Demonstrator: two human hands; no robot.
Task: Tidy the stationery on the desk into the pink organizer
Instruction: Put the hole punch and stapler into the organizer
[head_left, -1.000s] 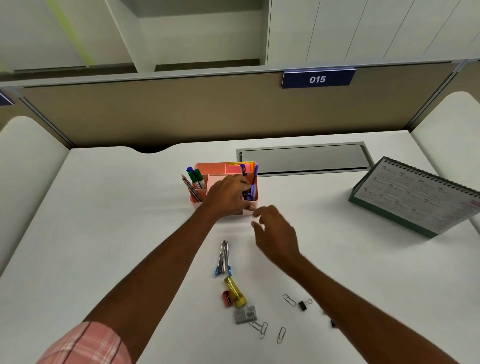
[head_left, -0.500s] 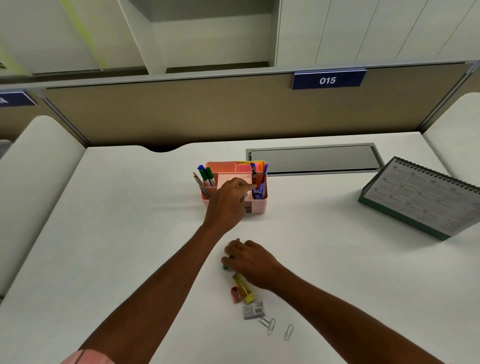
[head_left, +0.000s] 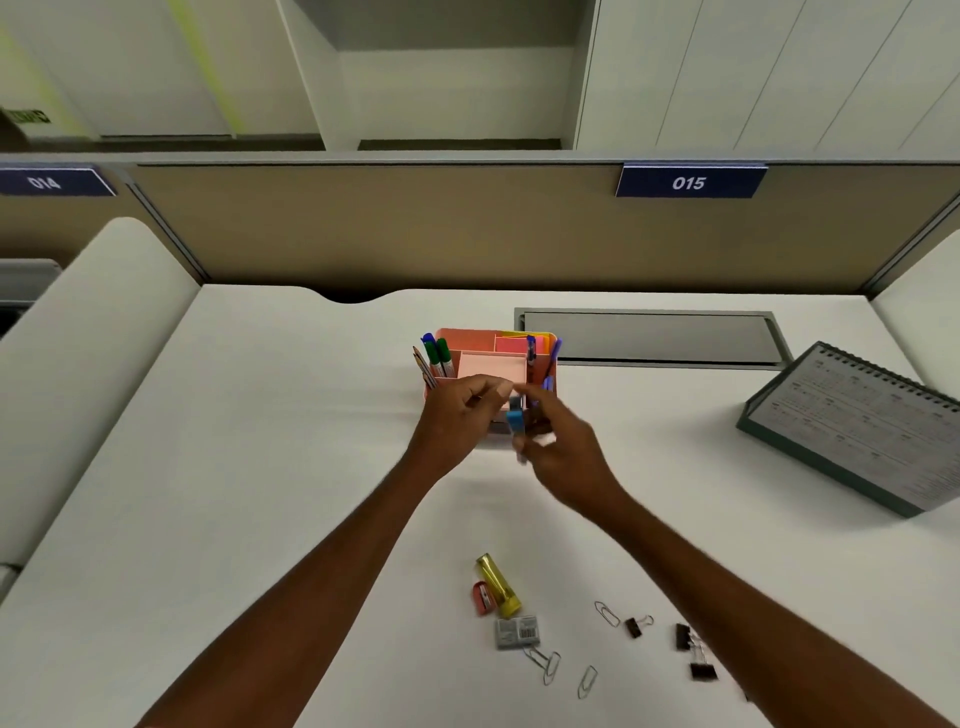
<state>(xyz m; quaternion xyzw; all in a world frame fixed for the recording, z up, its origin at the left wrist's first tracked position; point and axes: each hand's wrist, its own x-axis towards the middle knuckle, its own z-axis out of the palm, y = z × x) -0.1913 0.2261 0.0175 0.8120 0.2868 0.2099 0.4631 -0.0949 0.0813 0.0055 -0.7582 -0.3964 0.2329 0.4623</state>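
Nearest on the white desk (head_left: 260, 467), well short of the pink organizer (head_left: 491, 366) and slightly to its right, lie loose paper clips (head_left: 587, 680) and black binder clips (head_left: 702, 671). Just beside them, towards the organizer, a grey staple box (head_left: 517, 631) sits touching the end of a yellow tube (head_left: 497, 584), with a red sharpener (head_left: 482, 597) against the tube's left side.

Both hands meet at the organizer's near wall. The right hand (head_left: 566, 447) pinches a blue-ended tool (head_left: 515, 422) – too blurred to name – and holds it upright just in front of the organizer's near right corner, between the two hands. The left hand (head_left: 460, 418) has its fingers curled over the organizer's near rim, gripping it on the left half.

Inside the organizer, green markers (head_left: 441, 356) and pencils stand in the left compartment, purple pens (head_left: 553, 353) in the right one, and bright sticky notes (head_left: 540, 340) at the far right corner.

Beyond the organizer to the right, a grey hatch (head_left: 649, 338) is set flush into the desk – further right still stands a spiral desk calendar (head_left: 857, 426). Behind the organizer rises a tan partition (head_left: 467, 228) carrying a blue label reading 015 (head_left: 688, 182).
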